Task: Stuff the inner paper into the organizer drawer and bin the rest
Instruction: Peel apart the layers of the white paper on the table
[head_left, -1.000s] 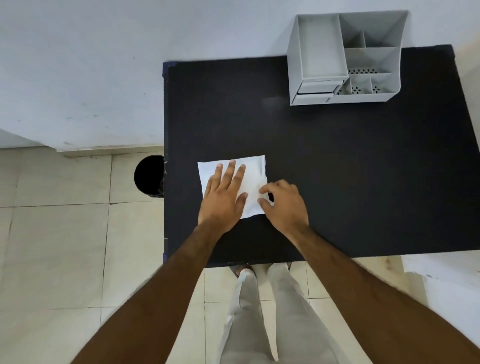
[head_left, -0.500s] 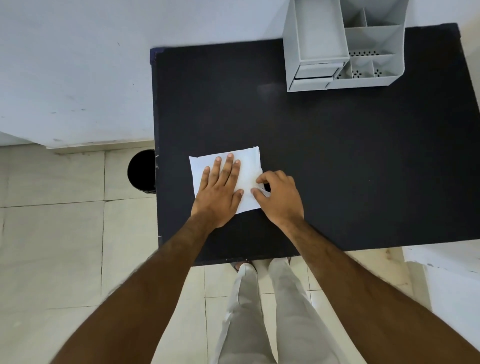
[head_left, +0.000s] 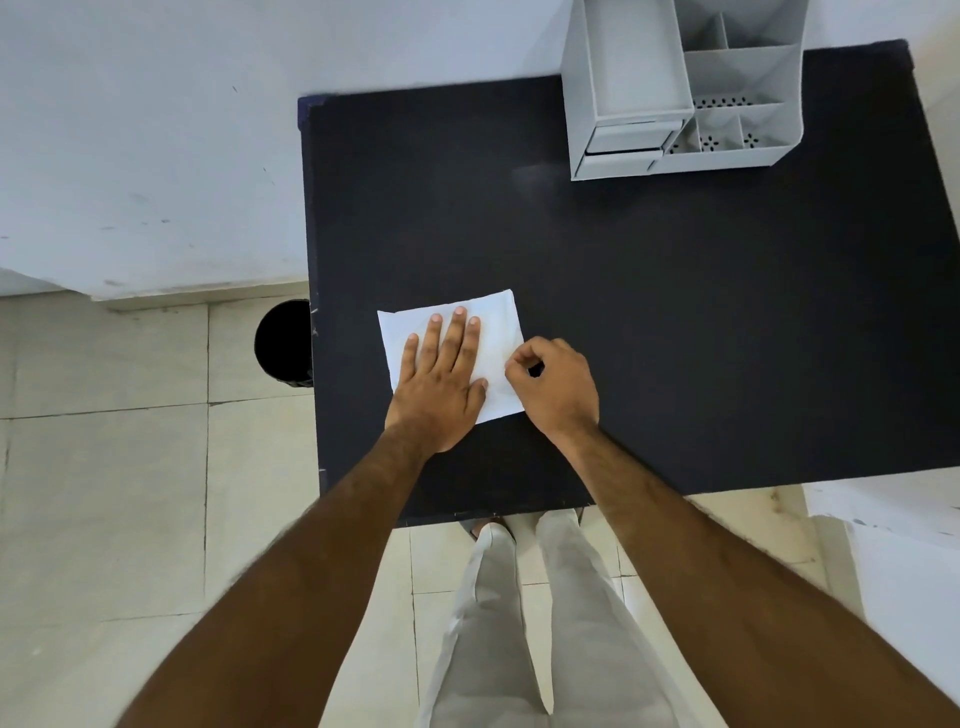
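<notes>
A white paper envelope (head_left: 496, 325) lies flat on the black table (head_left: 675, 312), near its front left. My left hand (head_left: 441, 379) rests flat on it, fingers spread, pressing it down. My right hand (head_left: 558, 387) is at the envelope's right edge, thumb and forefinger pinched on that edge. The grey desk organizer (head_left: 680, 88) stands at the table's far edge; its small drawers (head_left: 626, 143) face me and look closed. A black round bin (head_left: 283, 343) stands on the floor just left of the table.
A white wall runs behind and to the left of the table. Beige floor tiles surround it. My legs in light trousers (head_left: 519, 623) stand at the table's front edge. A white ledge (head_left: 893, 509) sits at the right.
My right hand's fingers have curled tighter onto the envelope's right edge. My left hand stays flat on the paper. The camera view has shifted slightly.
</notes>
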